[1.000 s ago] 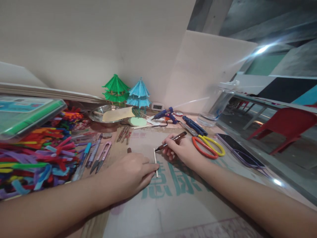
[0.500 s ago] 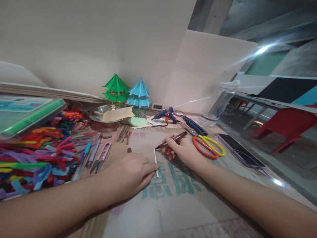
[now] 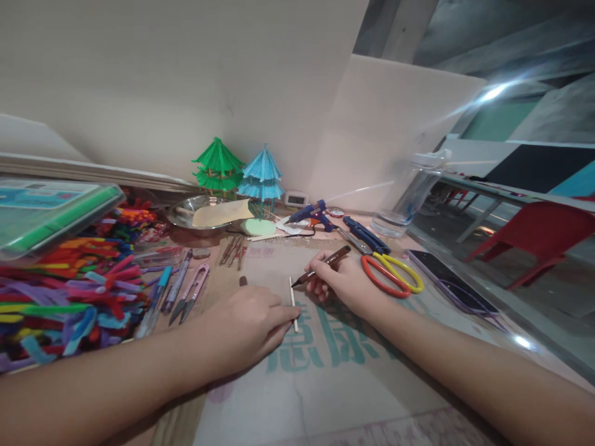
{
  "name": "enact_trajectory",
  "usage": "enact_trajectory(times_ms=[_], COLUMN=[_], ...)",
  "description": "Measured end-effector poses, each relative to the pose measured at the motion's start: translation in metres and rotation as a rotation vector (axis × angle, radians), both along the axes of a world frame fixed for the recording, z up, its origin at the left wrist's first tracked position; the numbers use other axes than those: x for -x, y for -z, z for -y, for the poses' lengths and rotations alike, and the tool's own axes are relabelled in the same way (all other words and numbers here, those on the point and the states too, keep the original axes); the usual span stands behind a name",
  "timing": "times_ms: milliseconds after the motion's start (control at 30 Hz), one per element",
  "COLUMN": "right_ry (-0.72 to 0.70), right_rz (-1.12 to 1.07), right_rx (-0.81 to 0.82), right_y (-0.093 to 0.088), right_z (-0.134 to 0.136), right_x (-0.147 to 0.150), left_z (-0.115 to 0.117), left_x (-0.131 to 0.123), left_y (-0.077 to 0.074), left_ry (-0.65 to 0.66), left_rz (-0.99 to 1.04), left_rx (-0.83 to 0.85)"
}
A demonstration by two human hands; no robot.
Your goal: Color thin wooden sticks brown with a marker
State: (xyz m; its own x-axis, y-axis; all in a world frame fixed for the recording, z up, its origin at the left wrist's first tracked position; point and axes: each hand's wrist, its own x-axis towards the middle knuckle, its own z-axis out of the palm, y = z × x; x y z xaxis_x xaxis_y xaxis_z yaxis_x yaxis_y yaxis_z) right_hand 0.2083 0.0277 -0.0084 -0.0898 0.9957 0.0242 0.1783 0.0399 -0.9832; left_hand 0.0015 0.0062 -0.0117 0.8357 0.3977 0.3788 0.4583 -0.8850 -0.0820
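A short pale wooden stick point(image 3: 292, 295) lies on the white printed board point(image 3: 251, 396). The fingers of my left hand point(image 3: 253, 319) press across its lower part. My right hand point(image 3: 332, 275) grips a brown marker point(image 3: 320, 266), whose dark tip touches or nearly touches the stick near its upper end. A brown cap point(image 3: 243, 281) shows just beyond my left hand. Several brown sticks point(image 3: 232, 251) lie behind it on the board's far edge.
Pipe cleaners point(image 3: 83, 297), pens and pink snips point(image 3: 195, 288) lie on the left. Behind stand a metal bowl point(image 3: 204, 214) and green point(image 3: 217, 167) and blue point(image 3: 263, 173) paper-like roofs. Right are a glue gun point(image 3: 316, 215), scissors point(image 3: 390, 274), phone point(image 3: 449, 282) and clear bottle point(image 3: 409, 195).
The marker tip has moved slightly down along the stick, toward my left fingers. My left hand has stayed in place.
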Motion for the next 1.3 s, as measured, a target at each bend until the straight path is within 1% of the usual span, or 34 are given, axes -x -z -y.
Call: enact_trajectory(times_ms=[100, 233, 333, 567, 733, 800, 1000, 1133, 1200, 1300], right_ry=[-0.031, 0.004, 0.018, -0.060, 0.020, 0.028, -0.048, -0.027, -0.022, -0.021], right_rz=[0.004, -0.017, -0.002, 0.022, 0.007, 0.008, 0.025, 0.015, 0.018, 0.031], right_rx=[-0.016, -0.040, -0.023, -0.012, -0.018, -0.010, 0.002, -0.017, -0.020, -0.018], right_y=[0.0016, 0.0021, -0.0003, -0.0021, -0.0026, -0.0035, -0.0032, -0.0012, -0.0006, -0.0003], right_z=[0.0002, 0.0003, 0.0012, 0.0037, 0.0029, 0.0029, 0.0039, 0.0028, 0.0021, 0.0017], right_x=[-0.0005, -0.0001, 0.0004, -0.0003, 0.0007, 0.0010, -0.0010, -0.0013, -0.0011, -0.0008], left_z=[0.0003, -0.0001, -0.0003, 0.0005, -0.0004, -0.0009, -0.0005, -0.0005, -0.0004, 0.0003], left_x=[-0.0001, -0.0001, 0.0000, -0.0009, -0.0012, -0.0009, -0.0005, -0.0009, -0.0007, 0.0002], left_y=[-0.0003, -0.0006, -0.0003, 0.0007, -0.0002, -0.0004, 0.0004, -0.0001, -0.0004, 0.0001], left_ry=[0.008, 0.004, 0.000, 0.008, 0.013, 0.009, 0.013, 0.016, 0.020, 0.030], left_rz=[0.005, 0.005, 0.001, 0.010, 0.017, 0.014, 0.014, 0.006, 0.010, 0.018], left_rx=[0.004, 0.010, 0.011, 0.009, 0.005, 0.006, 0.010, 0.018, 0.001, -0.078])
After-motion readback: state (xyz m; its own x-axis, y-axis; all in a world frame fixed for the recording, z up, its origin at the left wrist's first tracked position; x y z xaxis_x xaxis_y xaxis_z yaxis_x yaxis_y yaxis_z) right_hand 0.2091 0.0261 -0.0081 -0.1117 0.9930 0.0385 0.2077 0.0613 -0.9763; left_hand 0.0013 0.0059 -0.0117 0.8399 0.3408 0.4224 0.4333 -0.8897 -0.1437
